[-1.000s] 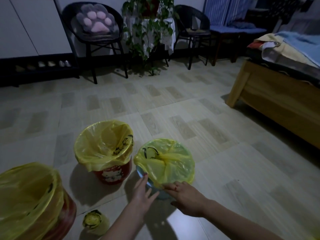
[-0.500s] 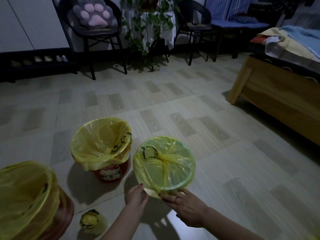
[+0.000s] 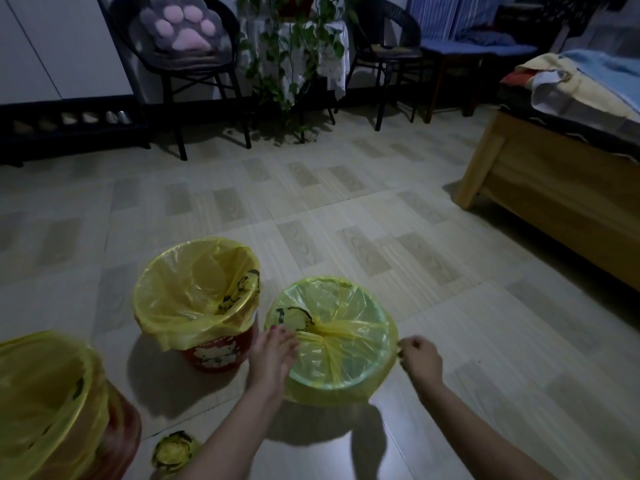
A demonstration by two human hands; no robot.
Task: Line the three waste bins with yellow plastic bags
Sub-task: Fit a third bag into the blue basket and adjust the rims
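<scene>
A yellow bag (image 3: 341,336) lies stretched flat over the near bin on the floor (image 3: 346,209). The left hand (image 3: 273,355) pinches its gathered middle; the right hand (image 3: 419,356) pinches its right edge. Two lined bins (image 3: 197,299) stand left

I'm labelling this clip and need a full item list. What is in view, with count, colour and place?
Waste bins: 3; red one centre-left, reddish one bottom left, third at centre, colour hidden by its bag.
Bags: 3, yellow; open in two bins, one stretched flat across the centre bin.
Bag roll: 1, yellow, floor, bottom left.
Chairs: 2, black, by far wall; left one holds a grey-pink paw cushion.
Plant: 1, green, between chairs.
Bed: 1, wooden, right.
Left hand: on the centre bag.
Right hand: grip pinches the bag's right edge.
</scene>
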